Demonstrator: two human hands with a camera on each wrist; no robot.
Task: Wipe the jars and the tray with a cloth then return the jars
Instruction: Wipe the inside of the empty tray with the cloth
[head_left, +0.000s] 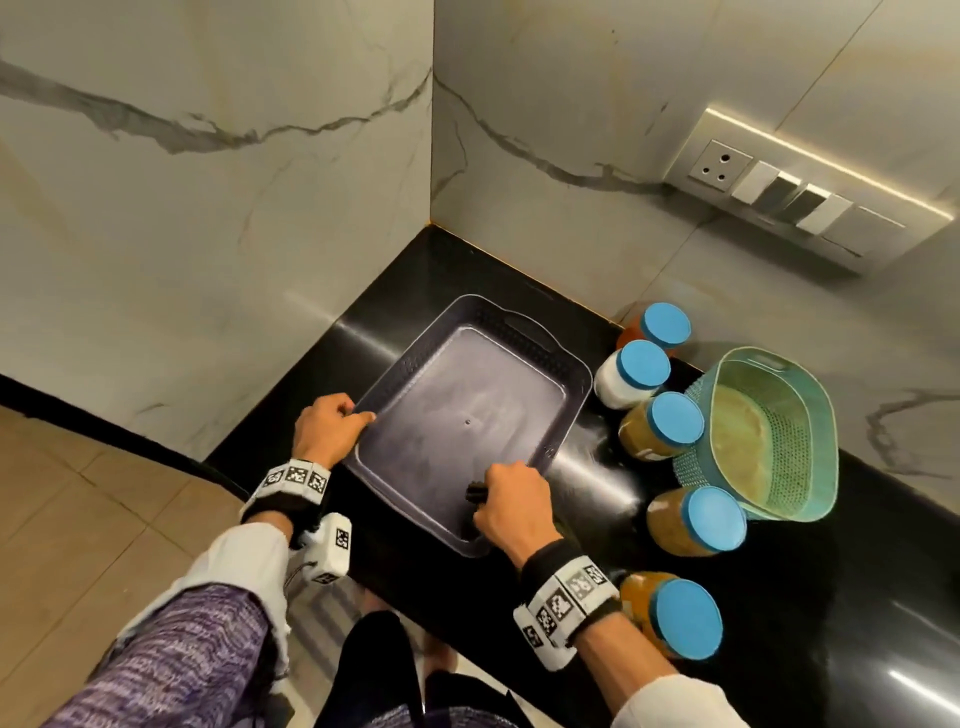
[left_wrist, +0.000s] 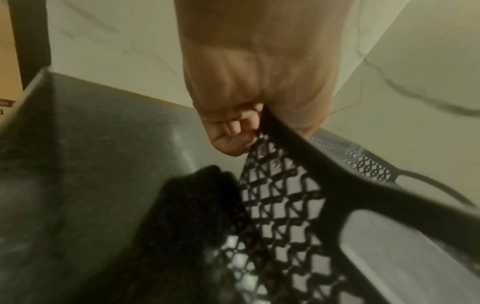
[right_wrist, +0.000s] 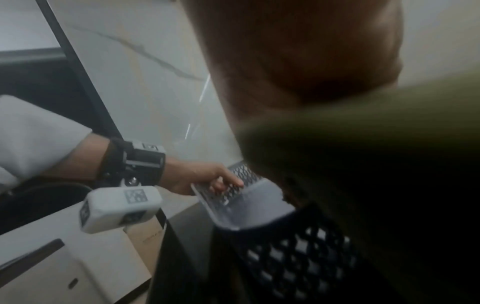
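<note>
Jars with blue lids (head_left: 675, 423), five clear ones holding orange, white and brownish contents, stand in a loose row on the glossy black counter (head_left: 857, 597) to the right of the dark grey perforated plastic tray (head_left: 470, 312), presumably lifted out so that its floor could be reached. That tray sits near the left wall, its floor bare and showing pale streaks. At the tray's near-left corner the left hand (head_left: 324, 428) curls its fingers (left_wrist: 228, 131) over the rim and pinches the latticed wall, probably to pin the light plastic so it cannot slide under the rubbing. At the near edge the right hand (head_left: 511, 506) is closed round a bunched dark cloth (head_left: 475, 492), a tuft of which pokes out leftward; the right wrist view is too blurred to show more of that grip. My reading is that the tray's wiping is under way or nearly done, with returning the jars not yet begun. A teal mesh basket (head_left: 810, 431) stands right of the row, touching or just beside two jars, so lifting them back calls for care
</note>
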